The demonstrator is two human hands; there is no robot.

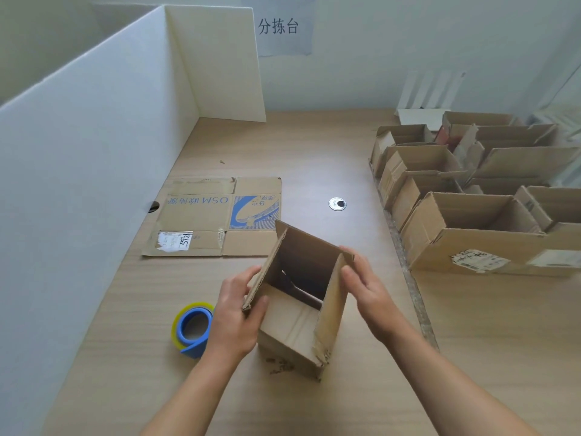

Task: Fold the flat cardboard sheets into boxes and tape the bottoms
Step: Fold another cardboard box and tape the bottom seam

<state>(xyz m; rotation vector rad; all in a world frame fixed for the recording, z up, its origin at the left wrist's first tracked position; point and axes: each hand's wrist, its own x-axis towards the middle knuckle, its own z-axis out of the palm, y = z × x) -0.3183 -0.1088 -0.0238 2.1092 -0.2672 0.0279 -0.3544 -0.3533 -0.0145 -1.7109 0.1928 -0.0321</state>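
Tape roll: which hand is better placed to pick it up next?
Left, probably. The tape roll lies on the table right beside the left hand, on that side of the box. The right hand is across the box and would have to reach over it; it could steady the box.

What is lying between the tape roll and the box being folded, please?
In the head view, only the left hand, gripping the box's left flap beside the tape roll.
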